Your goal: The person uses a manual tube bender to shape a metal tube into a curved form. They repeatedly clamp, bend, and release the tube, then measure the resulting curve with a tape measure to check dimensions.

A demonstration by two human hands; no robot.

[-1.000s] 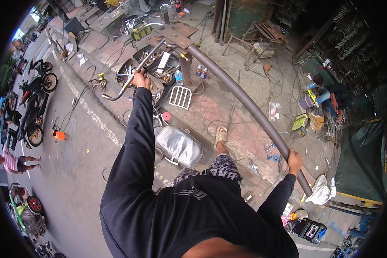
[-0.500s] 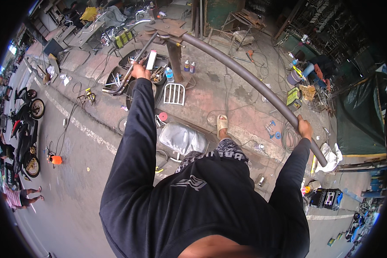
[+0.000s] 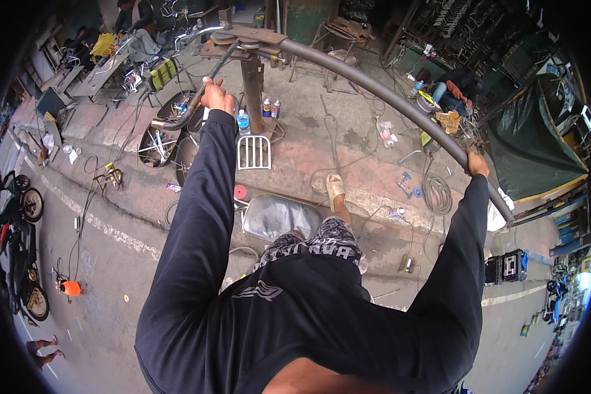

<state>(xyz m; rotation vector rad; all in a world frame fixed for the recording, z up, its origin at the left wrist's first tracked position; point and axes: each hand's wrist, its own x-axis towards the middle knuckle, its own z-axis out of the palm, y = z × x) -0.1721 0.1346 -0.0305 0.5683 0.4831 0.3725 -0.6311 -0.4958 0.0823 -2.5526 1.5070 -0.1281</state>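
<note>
A pipe bender (image 3: 259, 39) with flat rusty plates stands on a thick steel post (image 3: 253, 85). From its head a bent metal tube (image 3: 194, 107) runs down and to the left, and my left hand (image 3: 218, 98) is wrapped round it. A long, thick dark pipe (image 3: 374, 85) reaches from the bender to the right as a lever. My right hand (image 3: 477, 163) grips this pipe near its outer end. Both arms are stretched out and apart.
Round black trays (image 3: 152, 157) with metal parts lie below the tube. Beside the post stand a water bottle (image 3: 243, 123), two spray cans (image 3: 271, 108) and a white rack (image 3: 254, 152). A silver seat (image 3: 279, 217) is near my legs. A person (image 3: 458, 88) crouches at the right.
The lever pipe's outer end and my right hand have swung outward, away from my body. My left hand stays on the tube. The view has shifted, showing more people at the back.
</note>
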